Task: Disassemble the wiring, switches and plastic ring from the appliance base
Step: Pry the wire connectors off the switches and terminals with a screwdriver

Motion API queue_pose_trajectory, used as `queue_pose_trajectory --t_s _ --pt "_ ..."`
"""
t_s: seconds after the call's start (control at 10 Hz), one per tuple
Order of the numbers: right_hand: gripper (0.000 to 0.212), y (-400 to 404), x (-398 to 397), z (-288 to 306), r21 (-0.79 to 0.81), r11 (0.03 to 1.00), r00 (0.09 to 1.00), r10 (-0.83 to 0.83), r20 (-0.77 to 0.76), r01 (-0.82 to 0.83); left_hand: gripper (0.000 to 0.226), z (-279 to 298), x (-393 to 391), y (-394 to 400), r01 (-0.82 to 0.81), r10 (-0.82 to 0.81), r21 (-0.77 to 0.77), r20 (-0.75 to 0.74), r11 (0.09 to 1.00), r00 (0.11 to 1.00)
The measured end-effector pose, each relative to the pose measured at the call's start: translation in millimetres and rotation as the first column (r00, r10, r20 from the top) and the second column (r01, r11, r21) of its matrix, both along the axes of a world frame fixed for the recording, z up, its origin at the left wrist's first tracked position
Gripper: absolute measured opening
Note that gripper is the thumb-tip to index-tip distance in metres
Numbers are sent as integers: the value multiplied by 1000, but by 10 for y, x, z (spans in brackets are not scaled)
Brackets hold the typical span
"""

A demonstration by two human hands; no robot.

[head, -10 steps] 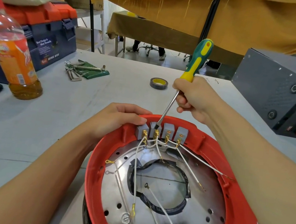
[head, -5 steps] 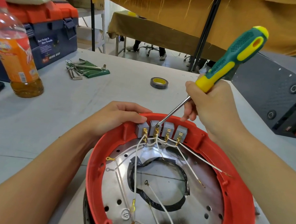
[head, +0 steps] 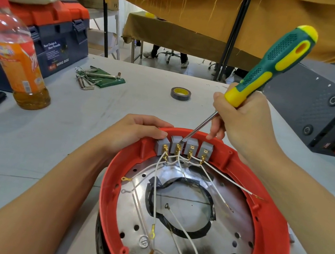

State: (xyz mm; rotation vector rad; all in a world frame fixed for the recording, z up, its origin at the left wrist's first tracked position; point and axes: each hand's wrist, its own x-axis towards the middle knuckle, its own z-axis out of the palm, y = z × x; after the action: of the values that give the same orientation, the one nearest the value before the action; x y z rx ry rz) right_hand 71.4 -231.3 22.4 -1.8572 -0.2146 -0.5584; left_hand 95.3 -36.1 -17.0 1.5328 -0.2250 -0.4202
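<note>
A round appliance base lies in front of me: a red plastic ring (head: 273, 225) around a shiny metal plate (head: 191, 208). Several grey switches (head: 184, 147) sit in a row inside the ring's far edge, with white wires (head: 153, 192) running from their brass terminals across the plate. My left hand (head: 137, 132) rests on the ring's far left rim, fingertips against the leftmost switch. My right hand (head: 243, 123) grips a green and yellow screwdriver (head: 276, 64). Its tip sits at the second switch's terminal.
On the grey table (head: 102, 121) stand an orange drink bottle (head: 16, 54) and a blue and orange toolbox (head: 51, 40) at left. Hex keys (head: 91, 78) and a tape roll (head: 180, 93) lie further back. A dark metal box (head: 326, 107) sits at right.
My right hand has swung the screwdriver handle from near upright over to the right and up, while the tip stays at the second switch. My left hand has not moved.
</note>
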Motion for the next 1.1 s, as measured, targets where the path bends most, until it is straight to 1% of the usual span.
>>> queue_pose_trajectory --t_s 0.2,0.3,0.4,0.6,0.7,0.9,1.1 --pt "34 -22 -7 -15 52 999 1000 6 -26 -5 23 2 -3 -3 -7 7 18 7 1000 1000" --pt "33 -37 -3 -30 125 992 998 25 -61 -17 22 7 -5 -1 -10 10 36 18 999 1000" --pt "32 -69 40 -39 177 984 991 26 -129 -3 22 8 -5 -5 -13 13 35 18 999 1000" --pt "23 -130 218 -110 306 950 937 47 -346 65 20 2 0 -3 -8 7 32 16 999 1000" --pt "23 -156 260 -141 354 932 913 72 -401 82 20 -2 2 -10 -11 11 28 18 1000 1000" --pt "20 -162 316 -147 360 927 892 70 -446 108 22 3 4 -18 -15 15 27 15 1000 1000" --pt "19 -160 320 -147 361 925 887 68 -456 115 22 7 -3 -17 -13 12 24 12 1000 1000"
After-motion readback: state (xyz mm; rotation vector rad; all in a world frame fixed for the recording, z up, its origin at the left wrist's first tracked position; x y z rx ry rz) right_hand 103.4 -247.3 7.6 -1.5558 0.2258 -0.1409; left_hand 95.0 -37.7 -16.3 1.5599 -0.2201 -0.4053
